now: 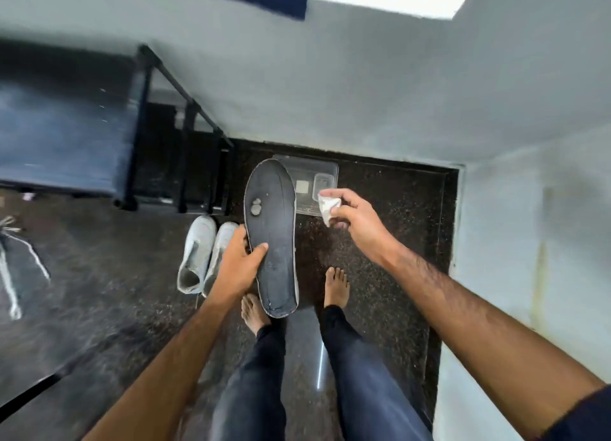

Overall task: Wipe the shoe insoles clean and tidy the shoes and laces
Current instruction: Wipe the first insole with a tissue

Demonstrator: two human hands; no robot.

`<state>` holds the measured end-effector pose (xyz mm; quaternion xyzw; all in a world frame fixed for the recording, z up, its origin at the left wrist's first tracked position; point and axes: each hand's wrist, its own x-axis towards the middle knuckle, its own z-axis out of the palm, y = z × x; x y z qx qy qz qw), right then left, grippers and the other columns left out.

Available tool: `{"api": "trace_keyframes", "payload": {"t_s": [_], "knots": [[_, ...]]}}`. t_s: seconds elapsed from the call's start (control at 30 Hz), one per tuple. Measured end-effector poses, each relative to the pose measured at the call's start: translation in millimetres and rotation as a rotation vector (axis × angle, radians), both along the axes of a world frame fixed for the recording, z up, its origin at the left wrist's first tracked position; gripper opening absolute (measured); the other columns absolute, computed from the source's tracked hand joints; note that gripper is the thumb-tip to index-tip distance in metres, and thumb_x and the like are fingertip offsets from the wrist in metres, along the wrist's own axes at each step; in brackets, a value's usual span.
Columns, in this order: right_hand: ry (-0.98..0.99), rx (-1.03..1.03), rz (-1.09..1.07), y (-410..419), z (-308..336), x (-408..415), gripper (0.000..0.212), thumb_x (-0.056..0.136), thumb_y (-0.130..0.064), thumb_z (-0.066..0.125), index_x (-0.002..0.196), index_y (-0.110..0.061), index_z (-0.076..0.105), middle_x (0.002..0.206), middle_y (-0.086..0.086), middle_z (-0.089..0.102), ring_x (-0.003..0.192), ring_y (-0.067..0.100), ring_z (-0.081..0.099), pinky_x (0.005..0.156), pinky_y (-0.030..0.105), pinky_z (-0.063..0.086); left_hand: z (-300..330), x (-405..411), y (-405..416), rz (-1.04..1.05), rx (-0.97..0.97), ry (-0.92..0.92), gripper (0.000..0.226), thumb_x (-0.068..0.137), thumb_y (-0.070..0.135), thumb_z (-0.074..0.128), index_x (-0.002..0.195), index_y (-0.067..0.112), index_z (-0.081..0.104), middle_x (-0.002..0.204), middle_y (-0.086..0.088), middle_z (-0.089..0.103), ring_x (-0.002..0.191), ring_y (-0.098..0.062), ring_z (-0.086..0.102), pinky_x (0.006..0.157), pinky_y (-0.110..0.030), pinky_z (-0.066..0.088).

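My left hand (239,258) grips a dark insole (272,235) by its left edge, thumb across the top face, holding it up in front of me, toe end away. The insole has worn pale spots near the ball. My right hand (355,220) pinches a crumpled white wipe (329,207) just right of the insole, apart from it. A pair of white shoes (198,255) stands on the dark floor left of the insole, partly hidden by my left hand. White laces (13,262) lie on the floor at the far left.
A clear plastic box (314,171) sits on the floor by the wall beyond the insole. A dark metal bed frame (185,143) with a blue mattress fills the left. My bare feet (335,285) stand on the speckled floor. A pale wall rises on the right.
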<state>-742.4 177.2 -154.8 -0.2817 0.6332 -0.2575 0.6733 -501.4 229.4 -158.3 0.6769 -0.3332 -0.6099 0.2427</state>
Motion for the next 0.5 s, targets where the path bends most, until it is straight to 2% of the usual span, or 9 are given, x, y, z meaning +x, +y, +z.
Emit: {"api": "trace_keyframes", "payload": {"t_s": [0.1, 0.2, 0.3, 0.4, 0.5], "knots": [[-0.091, -0.005, -0.073, 9.0, 70.6, 19.4, 0.032, 0.099, 0.0, 0.052, 0.126, -0.006, 0.068, 0.11, 0.007, 0.065, 0.076, 0.009, 0.06, 0.061, 0.017, 0.042, 63.8, 19.5, 6.9, -0.042, -0.036, -0.022, 0.033, 0.097, -0.001, 0.059, 0.107, 0.031, 0.058, 0.112, 0.004, 0.069, 0.107, -0.017, 0.068, 0.097, -0.045, 0.055], [-0.163, -0.041, -0.1, 16.9, 121.9, 47.0, 0.024, 0.096, -0.005, 0.061, 0.117, -0.01, 0.071, 0.1, -0.001, 0.068, 0.075, 0.007, 0.06, 0.062, 0.016, 0.044, 109.5, 41.2, 12.1, -0.083, -0.09, -0.026, 0.033, 0.097, -0.004, 0.058, 0.111, 0.026, 0.056, 0.113, 0.001, 0.067, 0.104, -0.016, 0.067, 0.086, -0.026, 0.057], [-0.216, -0.046, -0.139, 22.0, 160.1, 85.3, 0.025, 0.082, -0.008, 0.068, 0.106, -0.013, 0.072, 0.088, -0.002, 0.071, 0.072, 0.008, 0.062, 0.061, 0.018, 0.047, 140.8, 66.2, 13.2, -0.13, -0.128, -0.016, 0.033, 0.096, -0.009, 0.057, 0.113, 0.018, 0.053, 0.107, 0.006, 0.066, 0.096, -0.001, 0.067, 0.08, -0.014, 0.053], [-0.24, -0.061, -0.206, 28.3, 188.4, 131.8, 0.016, 0.089, -0.003, 0.063, 0.097, -0.013, 0.072, 0.082, -0.002, 0.071, 0.068, 0.008, 0.064, 0.059, 0.019, 0.049, 160.2, 109.4, 8.8, -0.176, -0.129, 0.043, 0.032, 0.095, -0.01, 0.057, 0.111, 0.018, 0.054, 0.104, 0.006, 0.068, 0.091, 0.002, 0.067, 0.078, -0.015, 0.054], [-0.265, -0.077, -0.341, 41.9, 210.6, 180.5, 0.024, 0.093, -0.004, 0.06, 0.08, -0.02, 0.072, 0.079, 0.0, 0.067, 0.069, 0.011, 0.06, 0.061, 0.025, 0.045, 174.6, 167.0, 2.0, -0.272, -0.146, 0.064, 0.029, 0.095, -0.004, 0.06, 0.111, 0.019, 0.056, 0.104, 0.004, 0.069, 0.091, -0.003, 0.067, 0.082, -0.025, 0.056]]}}
